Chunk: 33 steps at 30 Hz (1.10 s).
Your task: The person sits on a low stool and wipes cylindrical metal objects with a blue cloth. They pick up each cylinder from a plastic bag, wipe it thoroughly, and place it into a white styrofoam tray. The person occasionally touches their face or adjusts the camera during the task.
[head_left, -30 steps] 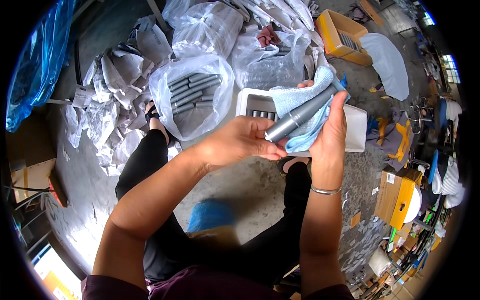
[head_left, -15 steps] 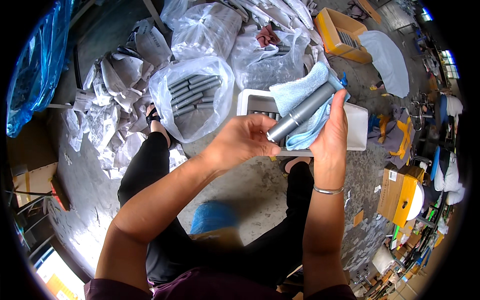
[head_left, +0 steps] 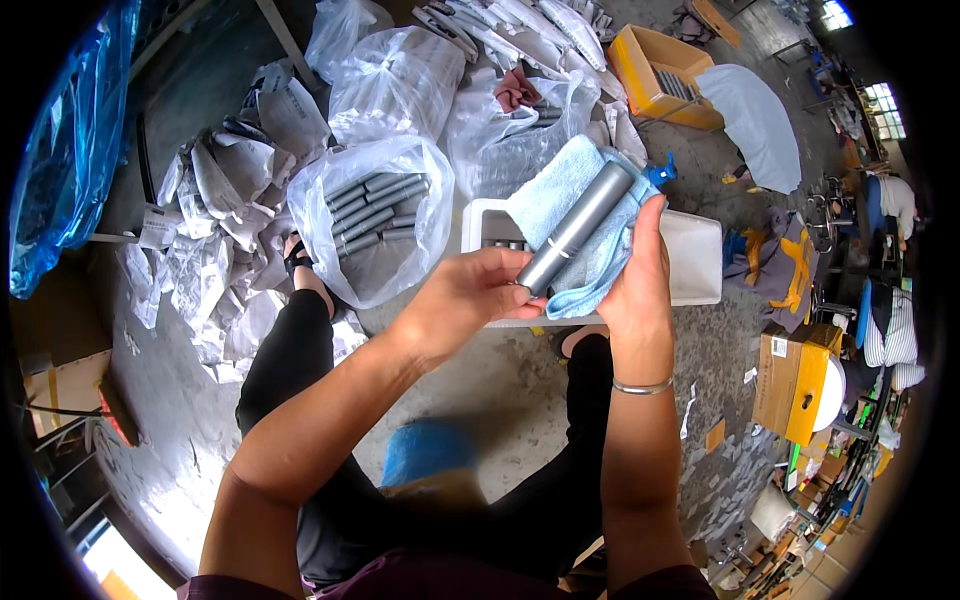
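A grey metal cylinder (head_left: 578, 226) lies slanted across a light blue cloth (head_left: 560, 195). My right hand (head_left: 640, 285) cups the cloth and cylinder from underneath, palm up. My left hand (head_left: 470, 300) pinches the cylinder's lower end with fingertips. Both hands hover above a white plastic bin (head_left: 700, 260) that holds more grey cylinders at its left end. A clear plastic bag (head_left: 375, 215) full of similar grey cylinders lies on the floor to the left of the bin.
Crumpled plastic bags and paper wrappers (head_left: 230, 220) litter the concrete floor at left and behind. A yellow crate (head_left: 665, 60) stands far back, a cardboard box (head_left: 790, 380) at right. A blue tarp (head_left: 65, 150) hangs at the left. My legs straddle the floor below.
The cylinder and cloth stay nearly in place; my left hand has slid slightly along the cylinder's lower end.
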### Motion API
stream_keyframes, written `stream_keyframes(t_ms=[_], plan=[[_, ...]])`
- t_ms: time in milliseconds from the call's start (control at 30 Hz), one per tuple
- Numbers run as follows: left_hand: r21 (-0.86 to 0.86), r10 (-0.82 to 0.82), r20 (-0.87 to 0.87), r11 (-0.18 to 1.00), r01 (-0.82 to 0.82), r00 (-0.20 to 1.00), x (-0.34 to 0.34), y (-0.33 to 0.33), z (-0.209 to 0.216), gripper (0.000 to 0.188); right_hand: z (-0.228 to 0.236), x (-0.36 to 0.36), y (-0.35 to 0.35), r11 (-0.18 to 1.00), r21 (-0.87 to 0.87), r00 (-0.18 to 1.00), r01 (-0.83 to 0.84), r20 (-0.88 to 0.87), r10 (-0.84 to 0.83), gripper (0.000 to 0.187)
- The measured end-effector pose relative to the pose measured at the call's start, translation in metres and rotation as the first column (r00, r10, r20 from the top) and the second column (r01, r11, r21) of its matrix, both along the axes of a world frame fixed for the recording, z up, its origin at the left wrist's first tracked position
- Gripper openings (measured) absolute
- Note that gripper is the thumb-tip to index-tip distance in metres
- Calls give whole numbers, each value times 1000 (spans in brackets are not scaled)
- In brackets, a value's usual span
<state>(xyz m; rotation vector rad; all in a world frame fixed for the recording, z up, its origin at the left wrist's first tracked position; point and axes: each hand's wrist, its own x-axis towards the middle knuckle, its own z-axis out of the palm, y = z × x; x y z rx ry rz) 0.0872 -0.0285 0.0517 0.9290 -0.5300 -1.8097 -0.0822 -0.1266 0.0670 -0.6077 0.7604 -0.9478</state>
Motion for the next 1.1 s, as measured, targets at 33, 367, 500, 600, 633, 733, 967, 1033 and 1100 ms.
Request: stream_keyframes(t_ms=[33,367,500,600,633,733,967,1033,1100], plan=[[-4,8,-1,1000,-8,1000,0,0,0,34,1,0,1,1000,-3,1000,-2,1,2,65],[4,65,71,998,-65,995,-3,-5,-3,35,-5,-4,1,1000,-6,1000,3,-17,-3,64],[-49,75,117,996,-70,990,-4,-4,-7,35,-9,-7,0,1000,9,1000,13,-19,-13,62],[-99,64,140,994,-51,988,-5,-4,-8,35,-7,-6,0,999,17,999,37,-18,-37,60],[-104,47,147,994,-31,988,-4,-4,-6,36,-8,-6,0,999,18,999,41,-19,-41,59],[-55,-28,111,998,34,993,-4,-5,0,39,-11,-9,0,999,22,999,29,-15,-29,57],[5,-95,27,995,95,995,-4,-3,3,39,-8,-6,1,1000,11,999,27,-18,-27,57],[18,-110,10,994,110,994,-5,-3,6,35,-6,-6,2,1000,24,1000,18,2,-18,57],[18,-109,12,994,109,994,-5,-3,6,34,-7,-5,2,999,33,1000,9,21,-9,57]])
